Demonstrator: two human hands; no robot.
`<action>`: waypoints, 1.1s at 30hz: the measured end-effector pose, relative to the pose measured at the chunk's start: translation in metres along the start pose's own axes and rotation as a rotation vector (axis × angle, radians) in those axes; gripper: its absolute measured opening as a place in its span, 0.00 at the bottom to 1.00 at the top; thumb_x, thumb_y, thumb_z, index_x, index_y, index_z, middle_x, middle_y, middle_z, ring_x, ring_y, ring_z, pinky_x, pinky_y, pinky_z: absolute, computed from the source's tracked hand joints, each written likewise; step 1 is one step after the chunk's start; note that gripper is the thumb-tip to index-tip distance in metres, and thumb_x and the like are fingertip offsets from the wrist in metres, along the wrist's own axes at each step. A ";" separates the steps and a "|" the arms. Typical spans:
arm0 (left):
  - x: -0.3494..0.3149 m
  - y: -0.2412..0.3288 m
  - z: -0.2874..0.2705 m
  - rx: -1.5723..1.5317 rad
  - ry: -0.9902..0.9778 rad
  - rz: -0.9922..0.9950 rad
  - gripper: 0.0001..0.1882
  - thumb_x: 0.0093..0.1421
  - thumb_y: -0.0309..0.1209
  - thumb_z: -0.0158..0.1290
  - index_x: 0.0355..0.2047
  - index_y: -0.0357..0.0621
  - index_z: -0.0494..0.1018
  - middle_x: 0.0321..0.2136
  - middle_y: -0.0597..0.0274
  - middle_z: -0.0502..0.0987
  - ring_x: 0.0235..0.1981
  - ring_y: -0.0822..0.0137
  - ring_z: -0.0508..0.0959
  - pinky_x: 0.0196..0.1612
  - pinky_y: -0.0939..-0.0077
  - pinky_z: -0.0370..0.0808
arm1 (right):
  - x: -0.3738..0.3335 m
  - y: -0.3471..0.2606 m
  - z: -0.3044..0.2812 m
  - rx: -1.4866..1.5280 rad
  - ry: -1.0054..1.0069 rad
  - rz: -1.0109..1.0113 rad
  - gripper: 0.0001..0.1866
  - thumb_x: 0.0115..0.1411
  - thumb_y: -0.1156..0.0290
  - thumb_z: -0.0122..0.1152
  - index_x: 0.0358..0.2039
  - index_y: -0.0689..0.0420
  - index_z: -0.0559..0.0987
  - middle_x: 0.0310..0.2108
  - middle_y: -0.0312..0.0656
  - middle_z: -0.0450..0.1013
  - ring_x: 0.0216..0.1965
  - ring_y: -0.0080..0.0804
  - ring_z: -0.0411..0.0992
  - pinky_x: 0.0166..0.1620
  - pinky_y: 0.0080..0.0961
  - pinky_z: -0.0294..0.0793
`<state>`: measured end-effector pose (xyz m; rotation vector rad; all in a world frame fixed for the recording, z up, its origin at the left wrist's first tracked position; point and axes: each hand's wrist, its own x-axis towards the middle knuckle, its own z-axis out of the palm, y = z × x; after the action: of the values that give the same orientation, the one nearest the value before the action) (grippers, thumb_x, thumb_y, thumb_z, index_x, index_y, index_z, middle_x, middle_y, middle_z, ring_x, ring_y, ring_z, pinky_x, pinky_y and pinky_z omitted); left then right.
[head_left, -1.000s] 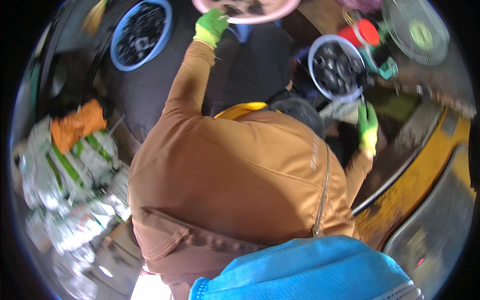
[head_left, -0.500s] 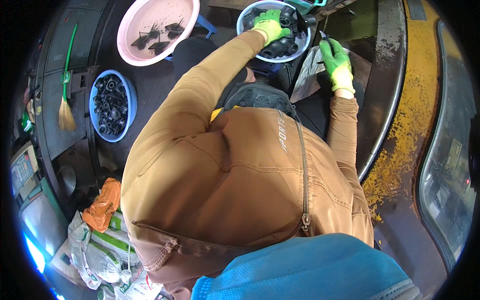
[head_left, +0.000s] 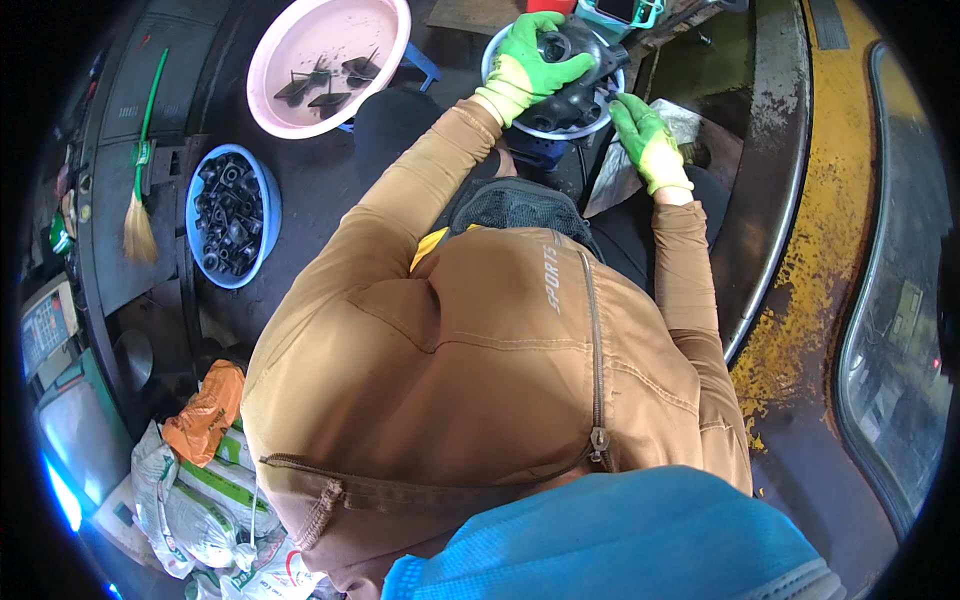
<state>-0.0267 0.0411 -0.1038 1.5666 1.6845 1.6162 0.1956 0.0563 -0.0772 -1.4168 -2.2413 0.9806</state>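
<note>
My left hand, in a green and yellow glove, is closed round a black moulded part with a round opening, above a light-blue basin. Other dark moulded parts fill that basin under my hand. My right hand, gloved alike, is close to the basin's right rim, its fingers pointing toward the held part. Those fingers are drawn together, and whatever they grip is too small to make out.
A pink basin with several flat black pieces stands at the far left on a blue stool. Below it is a blue tub of small black parts. A rusty yellow machine frame runs along my right; sacks lie lower left.
My left hand has come up from among the parts, now with a black part in it. My right hand has moved left and nearer, toward that part; its small pointed tool no longer shows clearly.
</note>
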 end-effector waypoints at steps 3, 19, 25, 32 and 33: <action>-0.003 0.042 -0.019 -0.178 -0.080 -0.059 0.32 0.41 0.41 0.71 0.45 0.40 0.74 0.39 0.58 0.78 0.40 0.66 0.77 0.46 0.72 0.74 | 0.003 -0.006 0.030 0.324 -0.007 -0.166 0.18 0.62 0.66 0.59 0.51 0.60 0.76 0.46 0.53 0.75 0.49 0.41 0.74 0.50 0.30 0.71; -0.027 0.130 -0.041 -0.298 -0.148 -0.096 0.26 0.45 0.36 0.70 0.42 0.39 0.74 0.36 0.58 0.79 0.38 0.67 0.78 0.43 0.71 0.76 | -0.018 -0.067 0.062 0.477 0.466 -0.430 0.22 0.59 0.63 0.60 0.52 0.58 0.72 0.46 0.46 0.74 0.48 0.42 0.74 0.50 0.36 0.72; -0.023 0.125 -0.045 -0.299 -0.184 -0.079 0.24 0.45 0.32 0.69 0.42 0.39 0.74 0.36 0.58 0.79 0.37 0.68 0.79 0.41 0.72 0.77 | -0.026 -0.075 0.033 0.329 0.305 -0.517 0.22 0.58 0.76 0.60 0.54 0.59 0.71 0.51 0.44 0.72 0.51 0.34 0.71 0.54 0.30 0.70; -0.012 0.131 -0.061 -0.241 -0.383 0.162 0.24 0.43 0.34 0.69 0.41 0.41 0.77 0.38 0.58 0.79 0.39 0.67 0.79 0.43 0.71 0.76 | -0.035 -0.091 -0.006 0.640 -0.037 -0.438 0.27 0.51 0.73 0.70 0.52 0.60 0.73 0.49 0.40 0.73 0.47 0.27 0.72 0.49 0.26 0.74; -0.009 0.131 -0.064 -0.282 -0.458 0.137 0.24 0.43 0.35 0.69 0.41 0.41 0.77 0.38 0.58 0.79 0.39 0.66 0.79 0.43 0.71 0.76 | -0.039 -0.090 -0.007 0.643 -0.050 -0.438 0.27 0.51 0.73 0.70 0.51 0.60 0.73 0.49 0.40 0.73 0.47 0.27 0.72 0.49 0.27 0.74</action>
<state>-0.0146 -0.0302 0.0233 1.7622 1.0863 1.3460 0.1574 0.0002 -0.0057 -0.6028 -1.8784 1.3983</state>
